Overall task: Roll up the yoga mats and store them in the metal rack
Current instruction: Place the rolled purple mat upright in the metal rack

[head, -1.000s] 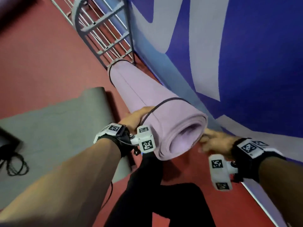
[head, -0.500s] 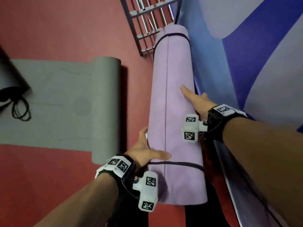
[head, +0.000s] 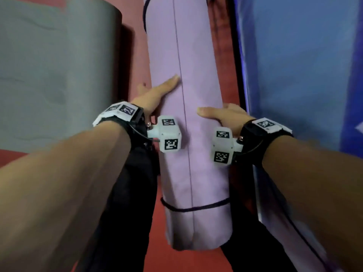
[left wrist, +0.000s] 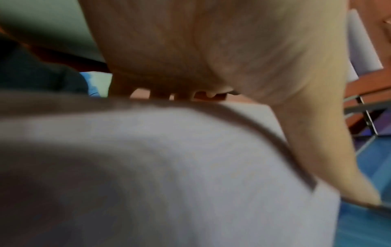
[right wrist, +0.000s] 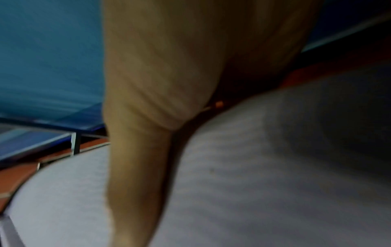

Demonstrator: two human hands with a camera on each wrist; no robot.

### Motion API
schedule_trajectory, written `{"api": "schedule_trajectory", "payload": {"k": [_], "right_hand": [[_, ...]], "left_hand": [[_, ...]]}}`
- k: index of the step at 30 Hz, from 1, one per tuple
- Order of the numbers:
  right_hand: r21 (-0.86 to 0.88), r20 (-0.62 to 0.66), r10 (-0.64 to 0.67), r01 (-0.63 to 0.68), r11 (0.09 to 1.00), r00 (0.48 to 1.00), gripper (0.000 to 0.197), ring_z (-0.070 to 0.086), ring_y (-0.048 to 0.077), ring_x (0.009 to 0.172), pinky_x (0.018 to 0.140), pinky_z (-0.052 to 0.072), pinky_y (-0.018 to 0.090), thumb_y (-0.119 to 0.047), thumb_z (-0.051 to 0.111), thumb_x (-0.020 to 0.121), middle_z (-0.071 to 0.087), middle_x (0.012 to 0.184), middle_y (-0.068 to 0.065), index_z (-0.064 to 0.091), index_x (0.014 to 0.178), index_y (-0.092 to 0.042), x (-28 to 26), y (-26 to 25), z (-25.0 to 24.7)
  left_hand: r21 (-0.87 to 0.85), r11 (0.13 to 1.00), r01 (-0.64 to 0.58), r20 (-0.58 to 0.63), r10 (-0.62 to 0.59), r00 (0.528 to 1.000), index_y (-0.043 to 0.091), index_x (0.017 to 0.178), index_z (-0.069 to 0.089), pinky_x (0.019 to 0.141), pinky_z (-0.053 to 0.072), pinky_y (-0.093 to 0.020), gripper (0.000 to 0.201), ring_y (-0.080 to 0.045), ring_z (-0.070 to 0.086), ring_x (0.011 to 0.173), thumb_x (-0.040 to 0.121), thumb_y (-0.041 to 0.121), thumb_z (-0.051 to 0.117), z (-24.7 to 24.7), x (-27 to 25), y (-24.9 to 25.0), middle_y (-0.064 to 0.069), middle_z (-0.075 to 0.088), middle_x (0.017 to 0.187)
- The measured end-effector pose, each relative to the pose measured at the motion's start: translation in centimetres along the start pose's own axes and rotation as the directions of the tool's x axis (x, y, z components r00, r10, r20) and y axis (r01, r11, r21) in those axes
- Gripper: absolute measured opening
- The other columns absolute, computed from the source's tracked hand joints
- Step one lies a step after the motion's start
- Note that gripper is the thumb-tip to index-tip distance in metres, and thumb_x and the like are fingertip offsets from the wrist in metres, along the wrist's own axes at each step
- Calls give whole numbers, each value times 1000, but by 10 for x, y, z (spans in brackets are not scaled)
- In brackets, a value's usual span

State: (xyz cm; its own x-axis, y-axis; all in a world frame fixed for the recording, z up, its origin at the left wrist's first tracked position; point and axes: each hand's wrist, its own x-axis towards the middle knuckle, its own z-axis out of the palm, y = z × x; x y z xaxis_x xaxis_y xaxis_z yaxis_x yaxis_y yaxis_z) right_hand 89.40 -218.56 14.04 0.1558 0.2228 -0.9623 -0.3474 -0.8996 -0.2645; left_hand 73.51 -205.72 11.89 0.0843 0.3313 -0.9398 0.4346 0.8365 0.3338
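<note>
The rolled lilac mat (head: 198,91) runs lengthwise away from me, bound by a dark elastic band (head: 196,209) near its close end and another at the far end. My left hand (head: 155,95) grips its left side, thumb flat on top, fingers round the side. My right hand (head: 220,114) grips the right side a little nearer to me, thumb across the top. In the left wrist view my palm (left wrist: 211,50) lies on the mat (left wrist: 148,167), with bars of the metal rack (left wrist: 368,108) beyond. The right wrist view shows another rack bar (right wrist: 75,143).
A grey mat (head: 59,75), partly rolled, lies on the red floor (head: 135,61) to the left. A blue wall (head: 294,75) stands close on the right. My black trouser legs (head: 137,183) are under the lilac mat's near end.
My left hand has slid further along the mat, away from the near band. My right hand has come back toward me. The rack has dropped out of the head view.
</note>
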Motion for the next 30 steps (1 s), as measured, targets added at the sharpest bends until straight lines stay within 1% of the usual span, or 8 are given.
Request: {"api": "schedule_trajectory", "payload": {"k": [2, 6, 8, 11, 13, 16, 20, 30], "right_hand": [[11, 60, 35, -36, 999, 998, 76, 74, 27, 80, 74, 61, 48, -44, 90, 54, 76, 94, 12, 66, 114, -4, 15, 8, 0], [231, 29, -67, 58, 971, 997, 76, 73, 21, 89, 89, 56, 44, -60, 80, 54, 75, 103, 5, 68, 114, -14, 68, 1, -13], [377, 14, -118, 104, 920, 993, 78, 71, 27, 99, 90, 55, 46, -55, 82, 61, 73, 113, 7, 60, 127, -20, 94, -5, -17], [459, 4, -173, 152, 875, 985, 74, 71, 32, 96, 78, 58, 43, -45, 80, 58, 74, 107, 13, 63, 123, -13, 130, -6, -21], [435, -17, -175, 165, 885, 984, 86, 72, 34, 93, 76, 58, 45, -48, 86, 50, 74, 105, 14, 62, 123, -9, 159, -6, -26], [377, -49, -190, 194, 906, 981, 107, 73, 34, 89, 78, 58, 51, -52, 92, 37, 74, 105, 15, 57, 128, -7, 194, -5, -34], [303, 48, -260, 234, 924, 964, 74, 73, 32, 79, 66, 59, 41, -41, 80, 54, 74, 97, 20, 66, 114, 0, 226, -18, -42], [104, 137, -282, 269, 957, 950, 74, 68, 38, 94, 96, 49, 57, -42, 85, 45, 73, 102, 20, 71, 109, -7, 280, -75, -51]], "left_hand": [[87, 996, -32, 46, 28, 999, 9, 137, 49, 79, 59, -43, 126, -25, 73, 92, 31, 61, 92, 4, 16, 8, -4, 72, 112], [186, 979, -84, 187, 49, 981, 8, 107, 70, 69, 58, -39, 79, -29, 74, 78, 41, 45, 91, 6, 50, 5, -10, 77, 88], [185, 972, -146, 266, 93, 959, 9, 110, 70, 73, 56, -35, 76, -25, 74, 81, 41, 33, 93, 11, 73, -2, -8, 77, 91], [169, 969, -179, 327, 116, 938, 11, 113, 69, 84, 57, -40, 76, -26, 74, 91, 45, 34, 91, 21, 107, -6, -7, 76, 99], [193, 959, -206, 375, 122, 919, 12, 114, 67, 78, 58, -35, 67, -20, 74, 88, 53, 29, 92, 29, 135, -8, -4, 77, 98], [222, 958, -184, 358, 96, 929, 21, 112, 64, 83, 56, -38, 71, -17, 70, 91, 52, 55, 80, 39, 163, 2, 0, 75, 98], [162, 967, -196, 246, 153, 957, 16, 105, 66, 79, 53, -38, 73, -23, 66, 86, 50, 64, 72, 46, 207, 38, -4, 70, 92], [212, 925, -315, 294, 247, 923, 13, 115, 70, 102, 47, -54, 85, -36, 65, 112, 46, 62, 80, 36, 264, 77, -14, 72, 114]]}}
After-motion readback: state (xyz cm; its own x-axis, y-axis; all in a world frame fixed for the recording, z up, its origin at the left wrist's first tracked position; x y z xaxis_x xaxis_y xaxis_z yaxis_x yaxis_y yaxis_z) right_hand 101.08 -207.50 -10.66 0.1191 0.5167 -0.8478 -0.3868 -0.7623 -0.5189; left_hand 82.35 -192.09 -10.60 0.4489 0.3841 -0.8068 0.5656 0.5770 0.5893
